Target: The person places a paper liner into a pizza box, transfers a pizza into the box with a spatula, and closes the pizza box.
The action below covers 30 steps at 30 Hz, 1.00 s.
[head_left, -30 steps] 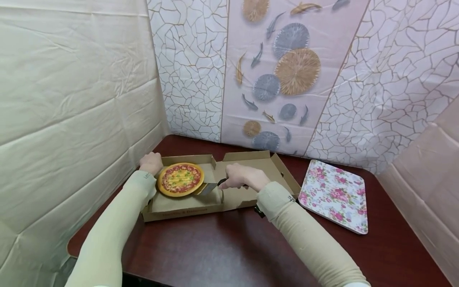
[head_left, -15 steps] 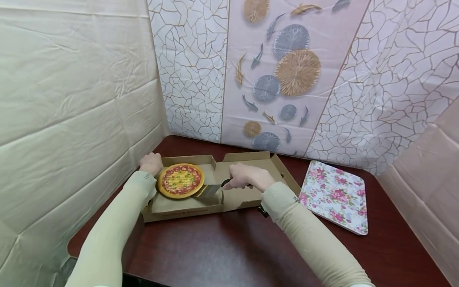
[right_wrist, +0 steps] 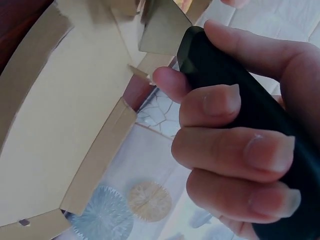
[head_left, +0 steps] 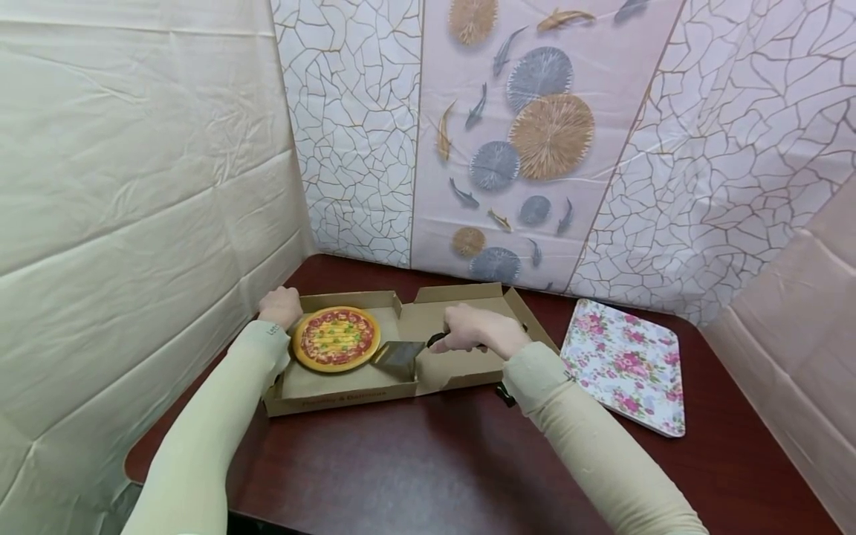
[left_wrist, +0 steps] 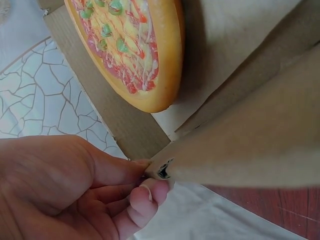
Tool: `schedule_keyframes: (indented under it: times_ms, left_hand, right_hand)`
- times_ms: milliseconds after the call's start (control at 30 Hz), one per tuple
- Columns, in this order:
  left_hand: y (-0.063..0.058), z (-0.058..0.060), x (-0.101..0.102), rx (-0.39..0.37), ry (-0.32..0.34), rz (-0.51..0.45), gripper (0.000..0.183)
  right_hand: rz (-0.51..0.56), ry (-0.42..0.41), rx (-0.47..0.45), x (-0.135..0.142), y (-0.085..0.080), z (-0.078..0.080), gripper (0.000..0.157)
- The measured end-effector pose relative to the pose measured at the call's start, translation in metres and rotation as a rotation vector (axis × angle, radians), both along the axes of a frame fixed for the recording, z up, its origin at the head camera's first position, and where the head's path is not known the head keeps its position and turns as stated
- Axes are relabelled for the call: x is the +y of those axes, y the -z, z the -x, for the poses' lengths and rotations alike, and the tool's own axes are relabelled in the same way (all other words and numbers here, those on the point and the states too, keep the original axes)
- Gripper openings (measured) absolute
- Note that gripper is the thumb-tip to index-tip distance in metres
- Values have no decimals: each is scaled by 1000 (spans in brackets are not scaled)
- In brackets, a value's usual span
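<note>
A round pizza [head_left: 336, 339] with a yellow crust lies in the left half of an opened cardboard pizza box [head_left: 314, 386]. At the box's left side, my left hand [head_left: 281, 306] pinches the cardboard wall between thumb and fingers, close to a corner in the left wrist view. My right hand [head_left: 484, 331] is over the unfolded lid and grips the black handle [right_wrist: 217, 62] of a metal spatula [head_left: 401, 352]. The spatula's flat blade points left, its front edge right at the pizza's right rim. In the right wrist view my fingers curl round the handle.
The box lid [head_left: 461, 364] lies flat to the right, its side flaps raised. A flower-patterned tray [head_left: 628, 364] rests further right on the dark red table [head_left: 401, 461]. Fabric walls [head_left: 354, 148] enclose the back and sides.
My right hand has drawn the spatula a little to the right, and more of its blade shows beside the pizza. The left hand keeps its place on the box.
</note>
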<state>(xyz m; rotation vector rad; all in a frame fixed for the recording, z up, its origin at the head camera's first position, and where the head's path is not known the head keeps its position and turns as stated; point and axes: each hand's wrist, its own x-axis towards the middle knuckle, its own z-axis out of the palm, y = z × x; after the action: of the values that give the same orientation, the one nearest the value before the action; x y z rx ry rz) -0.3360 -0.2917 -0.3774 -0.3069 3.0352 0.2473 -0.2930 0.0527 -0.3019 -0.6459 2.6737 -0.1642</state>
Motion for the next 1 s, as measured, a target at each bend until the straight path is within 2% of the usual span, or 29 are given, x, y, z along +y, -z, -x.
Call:
schedule_keyframes:
  times_ms: [333,633,833,1000]
  left_hand:
    - [0,1,-1,-1,-7,-5,32]
    - [1,6,-3,2,-4,-9,32]
    - [1,6,-3,-6,-10,-9,29]
    - [1,4,-4,-7,-8,-15,29]
  right_hand:
    - [41,-19,51,25,12,7,48]
    - [151,-18,115,50,17,13,46]
    - [172,17,127,62,22,14,41]
    - [190,50,177,71,27,14,39]
